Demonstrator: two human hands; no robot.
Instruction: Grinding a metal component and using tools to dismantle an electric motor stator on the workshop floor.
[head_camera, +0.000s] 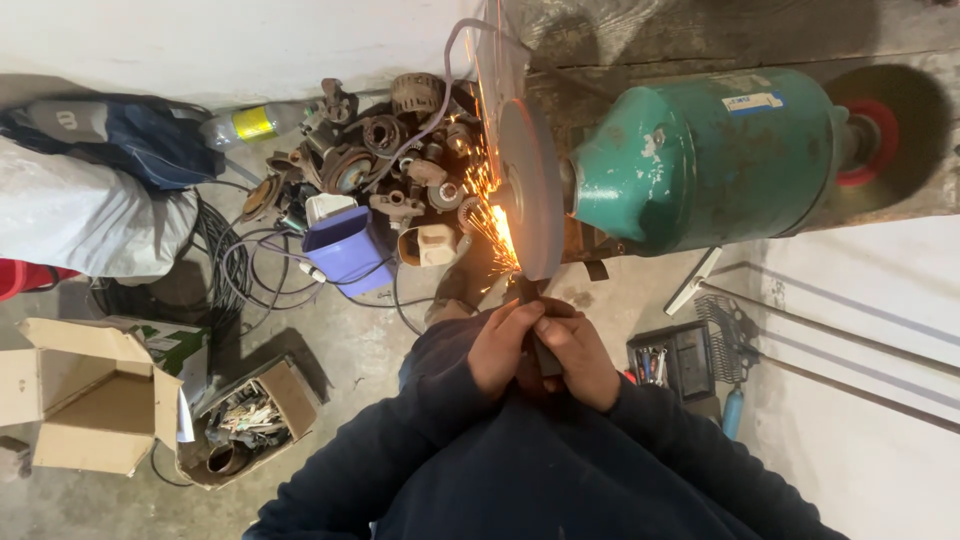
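Head view looks straight down over dark blue sleeves (480, 460) to two bare hands held close together. Left hand (503, 345) and right hand (578, 358) both wrap a dark, narrow metal piece (535, 325); the fingers of each hand are curled tight and pressed together around it, the two hands touching one another. What kind of tool or part the piece is cannot be told. Its far end sticks out beyond the knuckles and meets the lower rim of a grey grinding wheel (530, 200), where bright orange sparks (490, 215) spray off toward the left.

The wheel sits on one end of a green bench grinder motor (700, 160) with chipped paint; at the motor's other end is a wire brush wheel with a red hub (870, 140). The motor rests on a rough wooden worktop (700, 40).

On the concrete floor, just right of the hands, lies a small black tray of bits (670, 358). To the left are an open cardboard box of scrap parts (250, 420) and a larger cardboard box (85, 395). Farther out, a blue plastic container (345, 245) sits among tangled cables (250, 265), and beyond it a heap of rusty machine parts (390, 150) lies against the wall, next to a plastic bottle with a yellow label (245, 125).
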